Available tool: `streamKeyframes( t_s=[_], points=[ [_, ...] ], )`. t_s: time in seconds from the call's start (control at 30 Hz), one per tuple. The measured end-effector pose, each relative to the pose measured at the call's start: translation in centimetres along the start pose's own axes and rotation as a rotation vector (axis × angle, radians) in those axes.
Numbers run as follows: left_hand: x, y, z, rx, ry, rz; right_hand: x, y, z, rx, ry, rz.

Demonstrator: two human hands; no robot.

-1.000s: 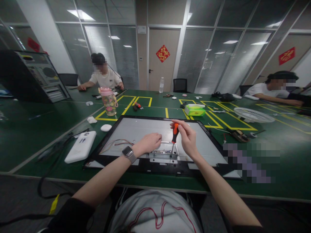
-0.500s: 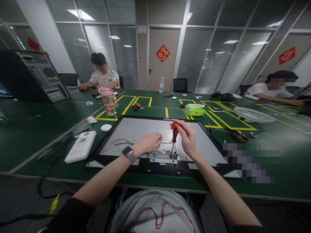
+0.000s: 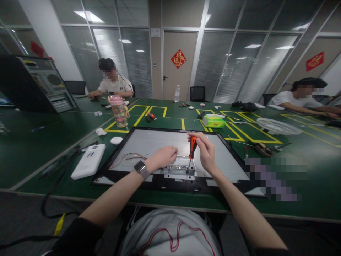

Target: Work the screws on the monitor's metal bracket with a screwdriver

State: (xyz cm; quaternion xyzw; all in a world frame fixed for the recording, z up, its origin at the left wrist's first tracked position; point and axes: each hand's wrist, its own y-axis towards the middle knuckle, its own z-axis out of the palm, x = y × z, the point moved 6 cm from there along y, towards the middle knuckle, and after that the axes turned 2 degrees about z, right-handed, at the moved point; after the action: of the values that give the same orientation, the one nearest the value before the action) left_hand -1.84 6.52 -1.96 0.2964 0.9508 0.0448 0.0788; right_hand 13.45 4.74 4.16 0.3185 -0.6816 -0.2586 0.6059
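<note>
The right hand [image 3: 206, 153] is closed around the handle of a screwdriver with an orange-and-black grip [image 3: 192, 148], its thin metal shaft pointing down, slightly tilted, at the right end of a silver metal bracket [image 3: 179, 176]. Whether the tip sits in a screw is too small to tell. Compared with half a second ago, the handle leans a little further to the right at its top and shows a broader orange face, and the fingertips around it have shifted slightly.

The left hand [image 3: 163, 156], wearing a dark-faced smartwatch with a grey band [image 3: 141, 168] at the wrist, has not moved: it lies palm down with loosely curled fingers at the left end of the bracket, apart from the right hand. Whether it grips anything beneath is hidden.

The bracket lies toward the near edge of a large flat grey panel with a black frame [image 3: 226, 156], which keeps its place on the green table [image 3: 319, 177]. Thin coloured wires [image 3: 133, 155] run across the panel to the left of the bracket. A white rectangular block with dark marks [image 3: 89, 161] also stays put, left of the panel. Across the table, a co-worker in a white T-shirt [image 3: 117, 86] has shifted an arm since the previous frame.
</note>
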Motion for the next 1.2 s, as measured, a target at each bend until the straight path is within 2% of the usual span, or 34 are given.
streamKeyframes(
  t_s=[0.13,0.37,0.47,0.57,0.7,0.77,0.97,1.1,1.2],
  points=[
    [0.0,0.0,0.0,0.009,0.004,-0.001,-0.7,-0.1,-0.1,-0.049,0.050,0.069],
    [-0.1,0.0,-0.1,-0.001,0.016,0.004,-0.5,0.0,-0.1,-0.105,0.027,0.005],
    [0.0,0.0,0.0,-0.002,0.020,0.007,-0.5,0.1,-0.1,-0.110,0.079,0.050],
    [0.1,0.0,0.1,-0.008,0.013,0.003,-1.0,0.3,0.3,-0.013,0.242,0.172],
    [0.3,0.0,0.3,-0.039,-0.008,0.008,-1.0,0.4,1.7,0.216,0.512,0.294],
    [0.4,0.0,0.3,-0.039,-0.018,0.008,-1.0,0.4,2.0,0.263,0.559,0.336],
    [0.3,0.0,0.2,-0.020,-0.043,-0.008,-1.4,0.4,1.5,0.178,0.461,0.332],
    [0.2,0.0,0.1,-0.015,-0.028,0.004,-1.8,0.6,0.9,0.083,0.375,0.243],
    [0.2,0.0,0.0,-0.001,-0.012,-0.011,-1.9,0.7,0.8,0.067,0.376,0.193]
  ],
)
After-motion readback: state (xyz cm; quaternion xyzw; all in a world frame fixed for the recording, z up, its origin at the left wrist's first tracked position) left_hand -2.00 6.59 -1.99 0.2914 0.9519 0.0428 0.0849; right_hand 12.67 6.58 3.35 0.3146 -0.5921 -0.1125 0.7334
